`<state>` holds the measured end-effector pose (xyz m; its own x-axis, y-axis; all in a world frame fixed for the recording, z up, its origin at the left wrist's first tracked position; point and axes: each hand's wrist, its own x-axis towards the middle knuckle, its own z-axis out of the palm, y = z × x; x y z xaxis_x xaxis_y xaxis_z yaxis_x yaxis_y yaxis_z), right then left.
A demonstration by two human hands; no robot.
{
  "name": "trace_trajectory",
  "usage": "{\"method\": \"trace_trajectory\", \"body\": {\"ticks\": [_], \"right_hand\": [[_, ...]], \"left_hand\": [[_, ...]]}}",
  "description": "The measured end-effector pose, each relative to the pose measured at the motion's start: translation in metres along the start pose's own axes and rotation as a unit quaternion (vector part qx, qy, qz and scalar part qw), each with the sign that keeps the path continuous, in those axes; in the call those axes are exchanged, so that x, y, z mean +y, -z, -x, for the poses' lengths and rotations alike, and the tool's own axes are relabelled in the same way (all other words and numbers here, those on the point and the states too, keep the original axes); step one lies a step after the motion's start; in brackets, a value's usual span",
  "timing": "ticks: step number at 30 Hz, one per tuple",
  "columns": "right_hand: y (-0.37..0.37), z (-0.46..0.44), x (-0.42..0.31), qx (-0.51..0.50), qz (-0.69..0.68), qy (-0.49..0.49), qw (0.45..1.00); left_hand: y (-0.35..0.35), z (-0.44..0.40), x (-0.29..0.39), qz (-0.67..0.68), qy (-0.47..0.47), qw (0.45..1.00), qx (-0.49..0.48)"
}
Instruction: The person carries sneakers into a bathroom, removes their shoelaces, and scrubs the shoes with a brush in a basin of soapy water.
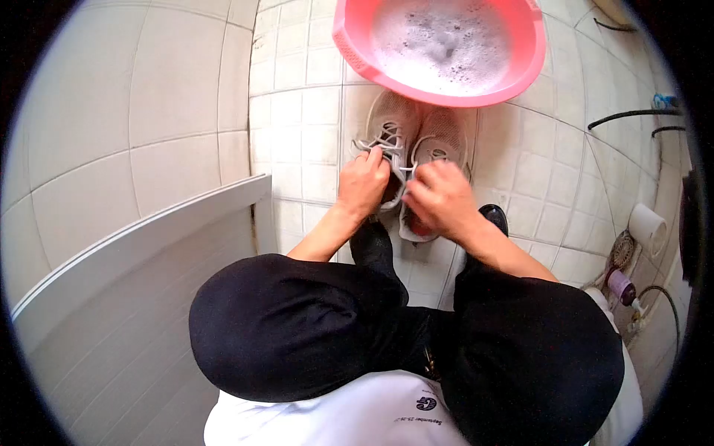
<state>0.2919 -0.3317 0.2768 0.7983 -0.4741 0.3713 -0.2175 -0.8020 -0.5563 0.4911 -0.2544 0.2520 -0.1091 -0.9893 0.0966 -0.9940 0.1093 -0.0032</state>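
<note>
Two light grey mesh sneakers stand side by side on the floor tiles, toes pointing away from me. My left hand (364,181) is closed at the opening of the left sneaker (393,117), its fingertips pinching the loosened lace. Over the right sneaker (446,128) is my right hand (444,195), slightly blurred, with fingers curled together. A pale strand of shoelace (407,169) runs to these fingers, which appear to grip it. My hands hide part of both shoe openings; a reddish-brown inside shows below them.
Just beyond the toes sits a pink basin (439,98) of foamy water. A white panel (141,260) stands at left. Along the right are a white paper roll (648,229), a shower head (621,249), a purple pump bottle (622,287) and dark hoses (632,115).
</note>
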Motion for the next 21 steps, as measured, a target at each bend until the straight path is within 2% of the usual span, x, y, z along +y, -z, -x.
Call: {"method": "trace_trajectory", "body": {"ticks": [3,4,7,11,16,19,20,21], "right_hand": [[-0.021,-0.001,-0.008,-0.058,0.064,0.050,0.995],[-0.020,-0.003,-0.010,-0.104,0.086,0.054,0.989],[-0.017,-0.013,-0.014,-0.175,0.110,-0.002,0.978],[-0.022,-0.018,-0.028,-0.215,0.043,0.026,0.975],[-0.058,0.014,-0.025,-0.245,0.001,0.156,0.957],[-0.053,0.007,-0.022,-0.205,-0.033,0.095,0.974],[-0.051,0.002,-0.019,-0.232,-0.032,0.081,0.969],[-0.049,0.002,-0.020,-0.198,-0.045,0.077,0.976]], "left_hand": [[0.022,-0.002,0.000,0.067,0.047,0.997,0.012],[0.033,-0.003,-0.005,0.055,0.053,0.997,-0.017],[0.052,-0.006,-0.017,0.135,0.114,0.984,0.037],[0.065,-0.020,-0.021,0.205,0.106,0.973,0.011],[0.065,-0.045,-0.052,0.204,0.173,0.959,0.092],[0.069,-0.046,-0.064,0.224,0.209,0.948,0.080],[0.070,-0.046,-0.069,0.224,0.199,0.951,0.076],[0.070,-0.046,-0.074,0.224,0.189,0.953,0.073]]}}
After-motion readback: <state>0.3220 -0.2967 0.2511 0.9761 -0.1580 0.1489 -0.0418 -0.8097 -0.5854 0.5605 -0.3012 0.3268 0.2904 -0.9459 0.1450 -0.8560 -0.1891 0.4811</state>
